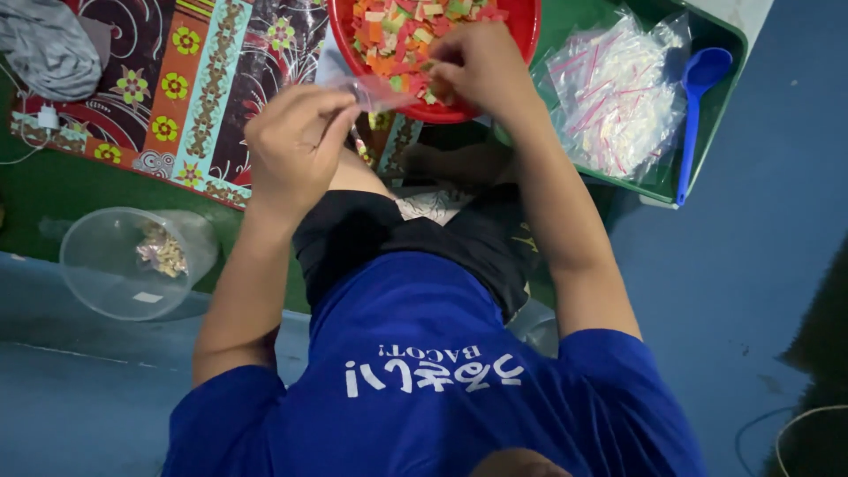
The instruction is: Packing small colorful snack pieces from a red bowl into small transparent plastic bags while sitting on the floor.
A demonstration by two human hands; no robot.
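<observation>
My left hand (296, 146) pinches the edge of a small clear plastic bag (375, 93), holding it beside the rim of a red bowl (521, 35). The bowl is full of small orange, red, green and pale snack pieces (402, 35). My right hand (481, 62) rests over the bowl's near side, fingers closed on some of the pieces at the bag's mouth. I sit cross-legged in a blue shirt and black shorts.
A green tray (724, 79) at the right holds a pile of clear zip bags (618, 88) and a blue spoon (698, 106). A clear plastic tub (115, 265) with filled packets lies at the left. A patterned mat (194, 79) and grey cloth (49, 44) lie beyond.
</observation>
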